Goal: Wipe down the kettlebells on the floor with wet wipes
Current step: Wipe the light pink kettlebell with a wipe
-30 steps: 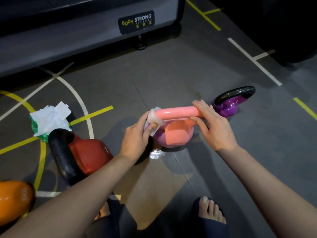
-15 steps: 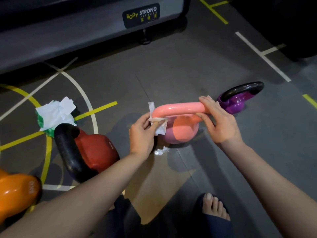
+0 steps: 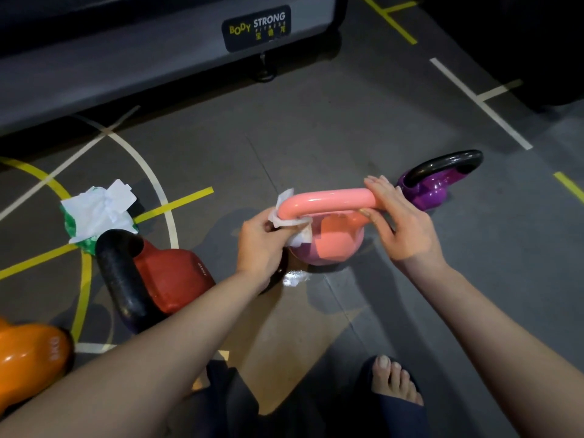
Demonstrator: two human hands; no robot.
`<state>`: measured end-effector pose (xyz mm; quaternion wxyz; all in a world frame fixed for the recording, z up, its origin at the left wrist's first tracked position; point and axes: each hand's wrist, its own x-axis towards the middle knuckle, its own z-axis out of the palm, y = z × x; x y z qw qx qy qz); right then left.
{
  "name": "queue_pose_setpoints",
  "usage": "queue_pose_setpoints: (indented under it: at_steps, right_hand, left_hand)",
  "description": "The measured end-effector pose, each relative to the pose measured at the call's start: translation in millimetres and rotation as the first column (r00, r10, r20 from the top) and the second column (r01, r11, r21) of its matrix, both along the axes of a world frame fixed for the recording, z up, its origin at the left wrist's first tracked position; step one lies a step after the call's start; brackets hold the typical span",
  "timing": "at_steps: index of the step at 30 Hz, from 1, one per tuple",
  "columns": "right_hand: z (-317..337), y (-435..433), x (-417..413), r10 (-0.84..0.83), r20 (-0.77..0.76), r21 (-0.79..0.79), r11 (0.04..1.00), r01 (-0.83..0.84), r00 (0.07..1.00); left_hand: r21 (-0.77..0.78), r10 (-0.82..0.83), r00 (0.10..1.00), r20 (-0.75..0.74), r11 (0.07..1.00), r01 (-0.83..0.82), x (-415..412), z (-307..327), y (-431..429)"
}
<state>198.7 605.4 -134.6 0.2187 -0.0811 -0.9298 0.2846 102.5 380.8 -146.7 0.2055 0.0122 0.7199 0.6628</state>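
Observation:
A pink kettlebell (image 3: 328, 241) stands upright on the grey floor in the middle of the view. My left hand (image 3: 260, 245) pinches a white wet wipe (image 3: 292, 222) against the left bend of its handle. My right hand (image 3: 401, 222) grips the right end of the same handle, thumb underneath. A red kettlebell with a black handle (image 3: 170, 276) lies on its side to the left. An orange kettlebell (image 3: 28, 355) sits at the lower left edge. A purple kettlebell with a black handle (image 3: 433, 191) lies tipped behind my right hand.
A green pack with crumpled white wipes (image 3: 98, 213) lies on the floor at the left. A small shiny scrap (image 3: 295, 276) lies under the pink kettlebell. A grey machine base (image 3: 158, 49) runs along the back. My bare foot (image 3: 395, 380) is at the bottom.
The wipe has slid from the top left of the pink handle down around its left bend. My right hand keeps its hold on the handle.

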Motion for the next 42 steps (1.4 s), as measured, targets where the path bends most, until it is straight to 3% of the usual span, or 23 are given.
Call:
queue_pose_setpoints:
  at_steps: [3, 7, 10, 16, 20, 22, 24, 28, 30, 33, 36, 38, 42]
  right_hand:
    - [-0.4, -1.3, -0.2, -0.004, 0.003, -0.021, 1.000, 0.005, 1.000]
    - [0.3, -1.0, -0.4, 0.005, 0.001, -0.019, 1.000, -0.005, 1.000]
    - [-1.2, 0.1, 0.7, 0.005, 0.013, -0.032, 0.999, -0.005, 1.000]
    - [10.1, -2.1, 10.1, 0.031, 0.060, -0.180, 0.983, -0.020, 0.998]
    - [18.9, 0.6, 27.0, -0.154, 0.049, -0.300, 0.940, 0.162, 0.987]
    - [21.6, -4.0, 27.9, -0.217, -0.005, -0.292, 0.934, 0.206, 0.976]
    - [22.0, -9.0, 23.3, -0.233, -0.049, -0.280, 0.937, 0.211, 0.971]
    - [20.0, -13.8, 17.4, -0.259, -0.076, -0.310, 0.924, 0.225, 0.963]
    - [20.6, -13.4, 20.2, -0.291, -0.064, -0.339, 0.906, 0.254, 0.954]
    - [19.4, -16.0, 19.5, -0.181, -0.089, -0.258, 0.954, 0.153, 0.979]
    - [13.5, -22.1, 10.7, 0.087, -0.061, 0.104, 0.991, -0.081, 0.994]
    - [6.9, -22.8, 3.3, 0.117, 0.001, 0.253, 0.961, -0.113, 0.993]
    - [0.1, -3.4, 4.5, 0.080, -0.048, 0.194, 0.979, -0.069, 0.996]
  left_hand:
    - [-0.090, -0.051, 0.984, -0.172, 0.995, 0.036, -5.2, 16.2, -7.2]
    - [-0.323, -0.270, 0.855, -0.443, 0.938, 0.128, -17.3, 44.8, -0.3]
    - [-0.554, -0.494, 0.742, -0.453, 0.808, 0.201, -23.4, 59.3, 15.5]
    - [-0.777, -0.705, 0.550, -0.447, 0.611, 0.151, -17.9, 73.9, 30.3]
    - [-0.905, -0.803, 0.476, -0.359, 0.423, 0.032, -13.3, 78.4, 52.9]
    - [-0.922, -0.840, 0.417, -0.347, 0.386, 0.011, -0.3, 81.0, 70.5]
    - [-0.917, -0.865, 0.372, -0.336, 0.390, 0.079, 9.4, 85.8, 93.6]
    - [-0.820, -0.884, 0.420, -0.204, 0.389, 0.420, -4.5, 97.1, 110.9]
    - [-0.764, -0.895, 0.409, -0.181, 0.390, 0.514, -16.6, 103.7, 92.4]
    - [-0.786, -0.871, 0.440, -0.220, 0.425, 0.449, -41.9, 106.7, 47.7]
    - [-0.781, -0.800, 0.541, -0.257, 0.502, 0.371, -53.5, 87.5, 9.7]
    - [-0.713, -0.739, 0.594, -0.316, 0.599, 0.365, -49.0, 69.6, -6.3]
    - [-0.596, -0.644, 0.645, -0.412, 0.726, 0.343, -40.4, 50.6, -13.9]
